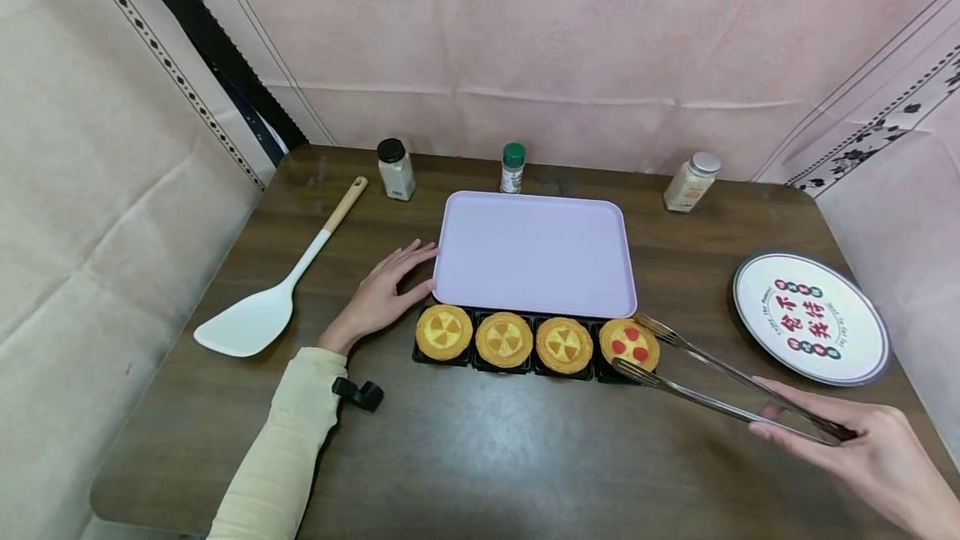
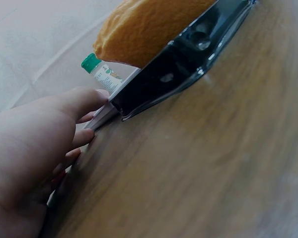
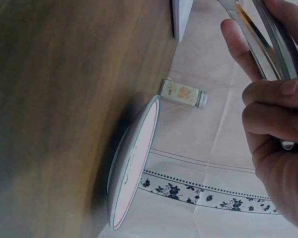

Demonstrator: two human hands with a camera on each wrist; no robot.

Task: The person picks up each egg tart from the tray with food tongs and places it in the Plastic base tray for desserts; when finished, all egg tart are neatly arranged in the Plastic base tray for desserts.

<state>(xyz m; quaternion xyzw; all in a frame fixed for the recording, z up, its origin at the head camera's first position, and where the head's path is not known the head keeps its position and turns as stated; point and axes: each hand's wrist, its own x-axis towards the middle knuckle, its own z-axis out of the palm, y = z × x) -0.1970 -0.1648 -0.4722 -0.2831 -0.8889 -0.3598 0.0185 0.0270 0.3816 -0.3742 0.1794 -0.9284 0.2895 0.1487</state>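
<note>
Nearest, right hand grips metal tongs — tips spread around the red-topped tart, apparently not yet clamped. Next: squeeze, lift. Beyond, left hand, fingers straight, steadies the lilac tray.

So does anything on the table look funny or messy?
Nothing is spilled or broken. One tart has red spots while the other three are plain yellow. A small black clip lies loose by the left sleeve. The tongs in the right hand straddle the red-spotted tart.

Left hand lies flat, fingers straight; right hand seemingly curled, gripping.
</note>
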